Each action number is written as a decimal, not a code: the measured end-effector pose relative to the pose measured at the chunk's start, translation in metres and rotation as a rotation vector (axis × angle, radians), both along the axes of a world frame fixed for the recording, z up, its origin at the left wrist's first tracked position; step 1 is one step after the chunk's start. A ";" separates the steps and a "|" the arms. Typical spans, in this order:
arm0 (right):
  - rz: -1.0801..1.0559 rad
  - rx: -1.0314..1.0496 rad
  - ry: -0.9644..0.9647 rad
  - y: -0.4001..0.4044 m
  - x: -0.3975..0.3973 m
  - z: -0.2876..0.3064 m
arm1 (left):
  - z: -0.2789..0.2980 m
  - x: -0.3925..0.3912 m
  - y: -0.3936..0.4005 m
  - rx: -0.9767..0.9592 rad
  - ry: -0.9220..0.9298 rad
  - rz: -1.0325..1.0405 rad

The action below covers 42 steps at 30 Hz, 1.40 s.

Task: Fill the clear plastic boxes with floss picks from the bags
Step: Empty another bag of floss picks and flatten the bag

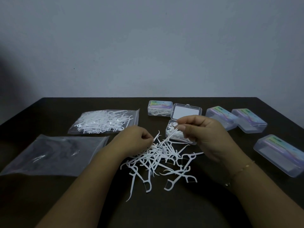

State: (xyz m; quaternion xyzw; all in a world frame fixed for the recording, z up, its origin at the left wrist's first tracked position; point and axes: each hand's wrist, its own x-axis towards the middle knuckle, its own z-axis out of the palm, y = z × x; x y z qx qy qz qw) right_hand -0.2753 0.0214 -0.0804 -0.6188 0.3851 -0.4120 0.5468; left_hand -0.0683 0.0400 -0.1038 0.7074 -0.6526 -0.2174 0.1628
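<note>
A loose pile of white floss picks (pixel 158 160) lies on the dark table (pixel 49 109) in front of me. My left hand (pixel 136 139) pinches picks at the pile's top left edge. My right hand (pixel 204 134) holds a single floss pick (pixel 171 135) between thumb and fingers, just over the open clear box (pixel 174 130), which is partly filled with picks; its lid (pixel 186 111) lies flat behind it. A full bag of picks (pixel 105 122) sits at the back left. An almost empty bag (pixel 56 155) lies nearer, at the left.
A shut box with picks inside (pixel 159 108) stands behind the open one. Three more shut clear boxes with coloured labels lie to the right (pixel 220 117), (pixel 249 120), (pixel 279 153). A wall rises behind the table's far edge.
</note>
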 end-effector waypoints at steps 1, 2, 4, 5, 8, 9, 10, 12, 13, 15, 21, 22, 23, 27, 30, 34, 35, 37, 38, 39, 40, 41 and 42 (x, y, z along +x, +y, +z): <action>-0.030 0.002 -0.019 -0.002 -0.002 0.000 | 0.000 0.000 0.000 -0.003 0.002 0.006; -0.063 0.007 -0.035 -0.005 -0.004 0.000 | 0.000 -0.001 0.000 -0.003 0.008 0.011; -0.136 0.022 -0.053 -0.010 -0.009 -0.002 | 0.000 -0.002 0.001 0.006 0.009 0.020; -0.170 0.031 -0.062 -0.012 -0.010 -0.003 | 0.000 -0.003 0.001 0.013 -0.002 0.027; -0.259 0.052 -0.112 -0.017 -0.014 -0.004 | -0.001 -0.003 0.000 0.019 -0.033 0.034; -0.290 0.054 -0.122 -0.018 -0.014 -0.004 | -0.001 -0.002 -0.001 0.016 -0.033 0.033; -0.322 0.059 -0.127 -0.019 -0.014 -0.004 | -0.001 -0.002 -0.001 0.015 -0.031 0.029; -0.384 0.073 -0.129 -0.022 -0.014 -0.007 | 0.000 -0.001 -0.001 0.014 -0.032 0.020; -0.412 0.080 -0.120 -0.024 -0.014 -0.009 | 0.000 -0.002 -0.001 0.013 -0.033 0.017; -0.452 0.088 -0.092 -0.026 -0.014 -0.014 | 0.000 -0.001 0.000 0.005 -0.026 0.014; -0.448 -0.110 0.306 -0.032 -0.013 -0.026 | 0.002 0.004 0.004 0.032 0.018 -0.004; -0.446 -0.148 0.379 -0.033 -0.012 -0.028 | 0.003 0.005 0.004 0.042 0.017 -0.007; -0.442 -0.173 0.446 -0.034 -0.012 -0.030 | 0.004 0.006 0.005 0.050 0.014 -0.009; -0.469 -0.246 0.635 -0.037 -0.011 -0.034 | 0.005 0.009 0.004 0.060 -0.009 -0.007; -0.440 -0.226 0.678 -0.035 -0.011 -0.035 | 0.004 0.011 0.004 0.048 -0.020 0.002; -0.360 -0.203 0.677 -0.032 -0.008 -0.033 | 0.005 0.011 0.005 0.042 -0.009 0.005; -0.338 -0.211 0.674 -0.030 -0.006 -0.032 | 0.005 0.011 0.005 0.043 -0.006 0.002; -0.289 -0.232 0.672 -0.027 -0.004 -0.032 | 0.006 0.011 0.006 0.046 -0.006 -0.006; -0.265 -0.247 0.679 -0.026 -0.002 -0.032 | 0.007 0.011 0.006 0.048 -0.010 -0.008; -0.242 -0.259 0.689 -0.026 -0.002 -0.033 | 0.007 0.011 0.006 0.052 -0.009 -0.009; -0.220 -0.261 0.699 -0.026 -0.001 -0.034 | 0.008 0.011 0.006 0.057 -0.001 -0.009; -0.202 -0.261 0.704 -0.025 -0.001 -0.034 | 0.009 0.011 0.006 0.064 0.003 -0.009; -0.190 -0.267 0.710 -0.025 -0.001 -0.034 | 0.009 0.012 0.007 0.070 0.003 -0.008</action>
